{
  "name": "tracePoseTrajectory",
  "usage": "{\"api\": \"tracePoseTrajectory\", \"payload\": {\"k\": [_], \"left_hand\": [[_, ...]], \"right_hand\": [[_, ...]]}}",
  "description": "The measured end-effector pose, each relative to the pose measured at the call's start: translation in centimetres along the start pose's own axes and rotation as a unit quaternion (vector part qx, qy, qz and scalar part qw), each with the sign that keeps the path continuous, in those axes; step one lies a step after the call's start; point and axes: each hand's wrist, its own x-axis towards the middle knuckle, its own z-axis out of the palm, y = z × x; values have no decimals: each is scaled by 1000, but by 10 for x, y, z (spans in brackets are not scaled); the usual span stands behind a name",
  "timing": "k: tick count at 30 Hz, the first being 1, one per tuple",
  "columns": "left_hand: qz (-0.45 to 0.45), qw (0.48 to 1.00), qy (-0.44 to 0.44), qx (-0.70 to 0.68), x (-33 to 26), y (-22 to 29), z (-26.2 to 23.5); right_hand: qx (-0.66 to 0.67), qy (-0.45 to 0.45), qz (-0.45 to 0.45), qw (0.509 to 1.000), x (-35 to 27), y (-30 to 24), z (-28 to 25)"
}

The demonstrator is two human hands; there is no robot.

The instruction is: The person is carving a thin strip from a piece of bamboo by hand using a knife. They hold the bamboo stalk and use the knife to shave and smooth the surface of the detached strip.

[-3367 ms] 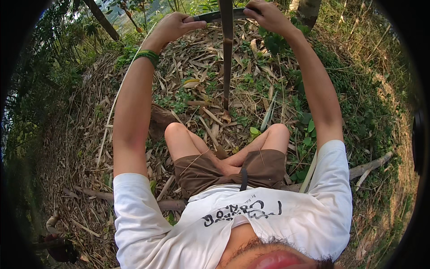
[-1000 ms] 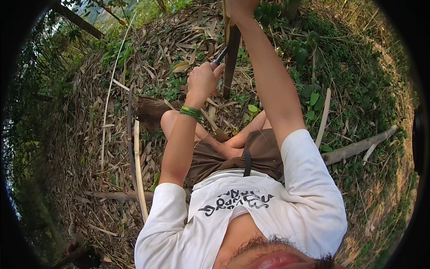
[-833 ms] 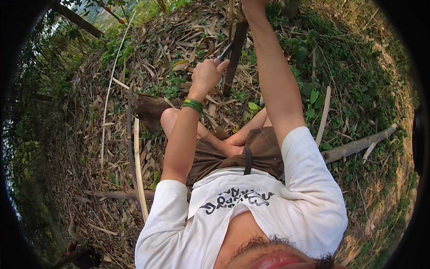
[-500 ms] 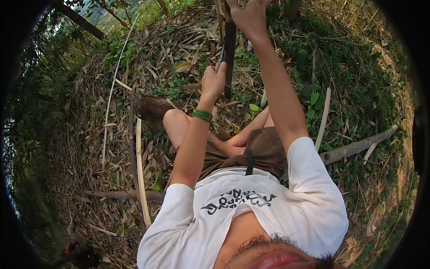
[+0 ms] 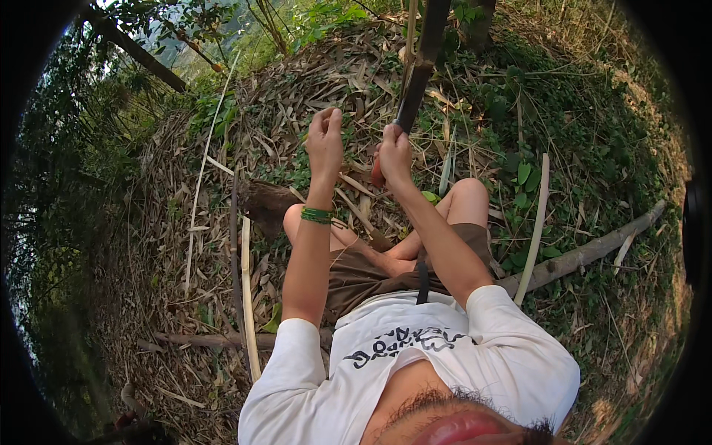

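My right hand (image 5: 394, 154) is closed round the red handle of a knife (image 5: 377, 175). Its metal blade (image 5: 401, 117) points up and away, against the lower part of a long dark piece of wood or bamboo (image 5: 423, 63). A narrow pale strip (image 5: 410, 33) runs along the left side of that piece, and both run out of the top of the view. Whether the blade is inside the split or only beside it, I cannot tell. Off to the left, my left hand (image 5: 325, 144) is raised with loosely bent fingers and nothing visible in it; a green band circles the wrist.
My legs are crossed on leaf-strewn ground. Left of them lie a short log (image 5: 268, 204), a pale strip (image 5: 248, 289) and a thin dark pole (image 5: 236, 259). On the right are a pale curved strip (image 5: 535, 230) and a thick branch (image 5: 586, 252). Tree trunks stand beyond.
My left hand has let go of the knife and moved left. My right hand has come down from the top of the dark piece to the knife handle. The dark piece now tilts to the right.
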Motion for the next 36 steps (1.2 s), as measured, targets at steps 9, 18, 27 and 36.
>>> {"api": "tracePoseTrajectory", "payload": {"k": [9,18,27,36], "left_hand": [[261,960,37,-89,110,141,-3],[332,930,99,-122,133,174,7],[296,937,109,-151,110,171,8],[345,913,153,-153,104,167,21]], "right_hand": [[-143,-256,-78,953,-18,-83,-41],[-269,-327,-22,906,11,-43,-60],[-429,-165,-110,881,-4,5,-23],[-387,-119,-74,911,12,61,-15]]}}
